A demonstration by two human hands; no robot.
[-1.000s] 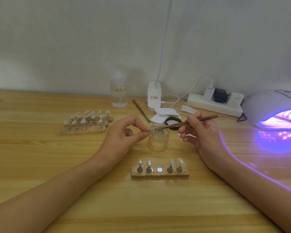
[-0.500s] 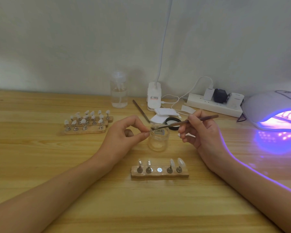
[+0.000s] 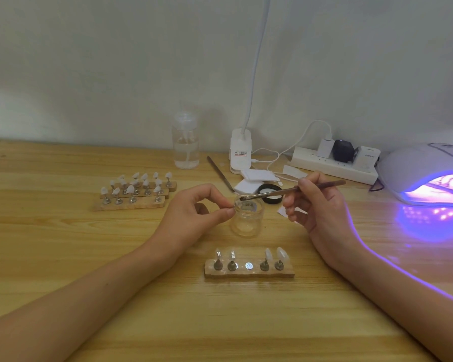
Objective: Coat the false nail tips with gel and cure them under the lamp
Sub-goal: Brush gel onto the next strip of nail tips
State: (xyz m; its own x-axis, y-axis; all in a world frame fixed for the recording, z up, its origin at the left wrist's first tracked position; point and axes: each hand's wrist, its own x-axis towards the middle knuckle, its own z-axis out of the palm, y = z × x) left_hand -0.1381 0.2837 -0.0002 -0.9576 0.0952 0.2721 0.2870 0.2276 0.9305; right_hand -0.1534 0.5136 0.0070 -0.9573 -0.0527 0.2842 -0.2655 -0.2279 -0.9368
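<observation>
Four false tips (image 3: 267, 254) are seen standing on the wooden stand (image 3: 249, 273) just in front of the glass jar (image 3: 247, 218), the middle peg bare. A fifth tip (image 3: 237, 203) is pinched between thumb and forefinger of the left hand (image 3: 194, 212), right at the jar's rim. The brush (image 3: 293, 189) is gripped pen-fashion in the right hand (image 3: 322, 207), just right of the jar, and its bristles are laid on the held tip above the jar's mouth. A thin, even coat is what is wanted here, it is judged: gel should be drawn along the tip in light strokes, the pinch kept off the wet face, any surplus let fall into the jar. The curing lamp (image 3: 426, 173), well right of the jar, is lit violet. Behind the jar, a red-and-dark label is carried on the white lamp base (image 3: 240, 152), but its print cannot be read, nor can the charger (image 3: 368, 155) lettering.
</observation>
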